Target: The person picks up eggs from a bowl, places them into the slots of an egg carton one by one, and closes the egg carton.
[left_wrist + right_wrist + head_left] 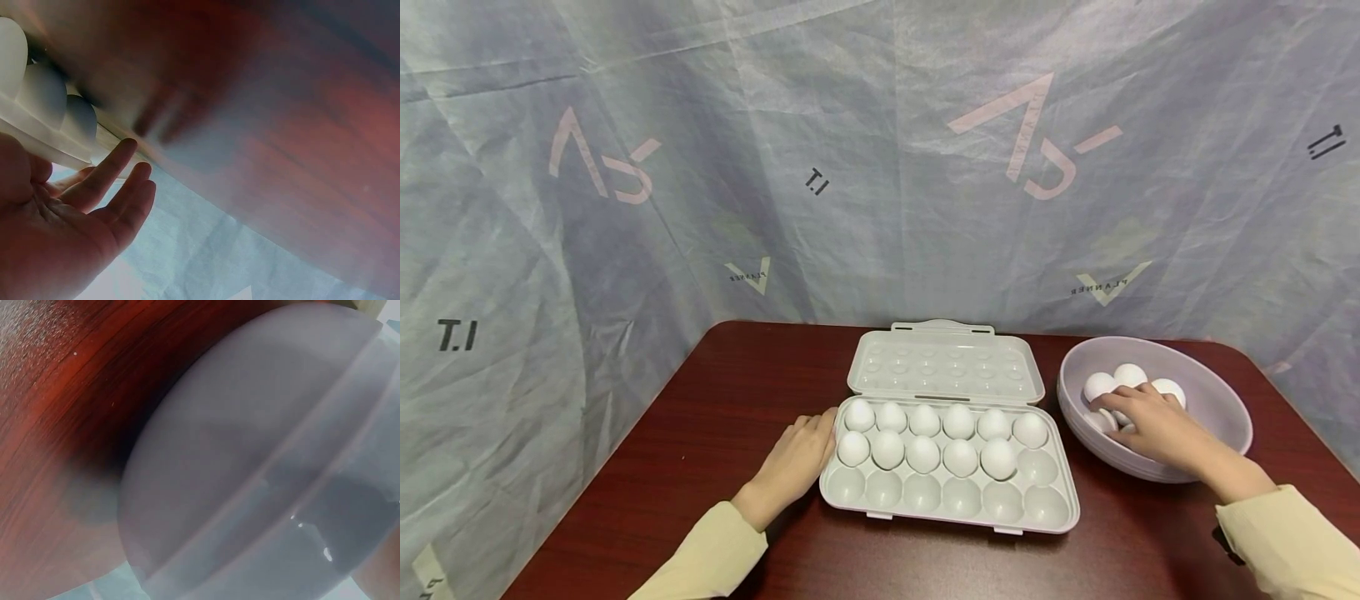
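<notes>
Pale open-lidded egg tray (880, 500), eleven white eggs (922, 453); left hand (796, 461) flat alongside, right hand's (1153, 422) grip in bowl (1221, 400) unclear.

Right hand (1150, 421): fingertips hidden among the eggs (1112, 383) in the bowl (1217, 400); whether they grip one cannot be told. Egg count in the bowl unclear, some covered by the hand. Right wrist view: hand out of view, bowl wall (250, 475) blurred and cut off by the edges. Left wrist view: table (300, 125) blurred, left hand (69, 212) cut off at the left and lower edges, carton (44, 119) shown only in part. Both sleeves cut off at the head view's lower edge.
</notes>
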### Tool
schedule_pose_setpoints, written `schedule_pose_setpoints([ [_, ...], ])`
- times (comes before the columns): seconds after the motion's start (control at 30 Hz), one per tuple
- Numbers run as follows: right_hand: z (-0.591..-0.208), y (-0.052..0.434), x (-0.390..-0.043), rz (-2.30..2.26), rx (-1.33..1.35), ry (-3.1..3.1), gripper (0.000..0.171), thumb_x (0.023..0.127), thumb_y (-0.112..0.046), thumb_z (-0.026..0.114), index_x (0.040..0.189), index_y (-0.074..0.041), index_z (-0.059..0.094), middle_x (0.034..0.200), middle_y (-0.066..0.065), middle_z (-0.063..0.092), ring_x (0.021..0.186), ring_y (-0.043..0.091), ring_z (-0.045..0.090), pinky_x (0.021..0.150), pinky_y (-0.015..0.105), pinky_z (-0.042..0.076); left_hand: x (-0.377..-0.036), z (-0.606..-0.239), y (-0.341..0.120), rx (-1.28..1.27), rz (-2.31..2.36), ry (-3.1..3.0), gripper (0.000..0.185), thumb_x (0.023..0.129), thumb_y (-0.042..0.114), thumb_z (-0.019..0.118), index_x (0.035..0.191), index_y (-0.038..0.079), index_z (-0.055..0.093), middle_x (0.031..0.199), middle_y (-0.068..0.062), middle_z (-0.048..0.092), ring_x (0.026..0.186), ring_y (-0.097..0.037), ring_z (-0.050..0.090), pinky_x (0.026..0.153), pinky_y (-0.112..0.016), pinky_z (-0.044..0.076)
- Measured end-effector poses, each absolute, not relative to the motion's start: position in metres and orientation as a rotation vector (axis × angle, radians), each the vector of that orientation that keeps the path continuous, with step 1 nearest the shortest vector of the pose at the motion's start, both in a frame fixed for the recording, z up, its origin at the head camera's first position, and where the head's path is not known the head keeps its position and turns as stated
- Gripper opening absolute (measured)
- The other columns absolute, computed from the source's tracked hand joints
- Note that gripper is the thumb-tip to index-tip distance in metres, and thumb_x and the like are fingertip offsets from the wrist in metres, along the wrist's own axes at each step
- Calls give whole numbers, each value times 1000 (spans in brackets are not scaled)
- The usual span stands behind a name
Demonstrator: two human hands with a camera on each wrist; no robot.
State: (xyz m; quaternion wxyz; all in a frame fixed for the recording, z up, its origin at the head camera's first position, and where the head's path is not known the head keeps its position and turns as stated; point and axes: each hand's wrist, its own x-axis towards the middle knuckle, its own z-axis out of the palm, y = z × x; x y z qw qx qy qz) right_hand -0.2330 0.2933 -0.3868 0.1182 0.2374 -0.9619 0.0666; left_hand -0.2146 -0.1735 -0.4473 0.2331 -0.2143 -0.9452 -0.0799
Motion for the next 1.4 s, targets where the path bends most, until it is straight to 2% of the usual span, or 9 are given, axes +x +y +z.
schedule_pose_setpoints([
  [0.27, -389, 293, -235, 201, 696, -2846, 45, 60, 1, 67, 102, -13, 65, 97, 8, 63, 86, 34, 52, 57, 41, 36, -215, -448, -174, -583, -218, -2606, 27, 89, 12, 51, 114, 1, 53, 89, -10, 66, 84, -29, 61, 67, -43, 48],
  [0.67, -394, 293, -241, 190, 748, -2766, 37, 61, -7, 74, 97, -11, 67, 98, 7, 62, 87, 31, 54, 58, 38, 35, -215, -448, -174, -586, -219, -2613, 29, 90, 12, 51, 116, 0, 53, 90, -10, 65, 84, -29, 61, 69, -43, 48],
  [0.83, -396, 294, -245, 168, 773, -2750, 43, 59, -6, 73, 101, -13, 65, 97, 6, 62, 87, 32, 54, 60, 42, 36, -215, -448, -174, -588, -223, -2607, 29, 90, 12, 50, 116, 0, 53, 90, -10, 65, 84, -29, 61, 68, -44, 48],
  [1.03, -396, 292, -246, 144, 803, -2737, 47, 55, -2, 71, 99, -19, 65, 92, 1, 60, 83, 28, 52, 60, 41, 34, -215, -448, -174, -588, -223, -2603, 28, 90, 12, 50, 115, 1, 53, 89, -10, 65, 83, -29, 61, 68, -43, 48],
  [1.23, -395, 288, -248, 112, 815, -2713, 47, 54, 2, 69, 95, -18, 65, 87, 1, 59, 83, 29, 53, 60, 43, 34, -215, -448, -174, -577, -214, -2612, 25, 90, 13, 50, 113, 2, 53, 86, -10, 65, 82, -30, 62, 66, -44, 48],
  [1.4, -398, 290, -249, 63, 810, -2671, 44, 54, -3, 74, 94, -16, 65, 84, 1, 60, 83, 30, 53, 63, 50, 37, -215, -447, -174, -581, -218, -2615, 25, 90, 13, 50, 113, 3, 53, 86, -9, 65, 82, -30, 62, 66, -44, 48],
])
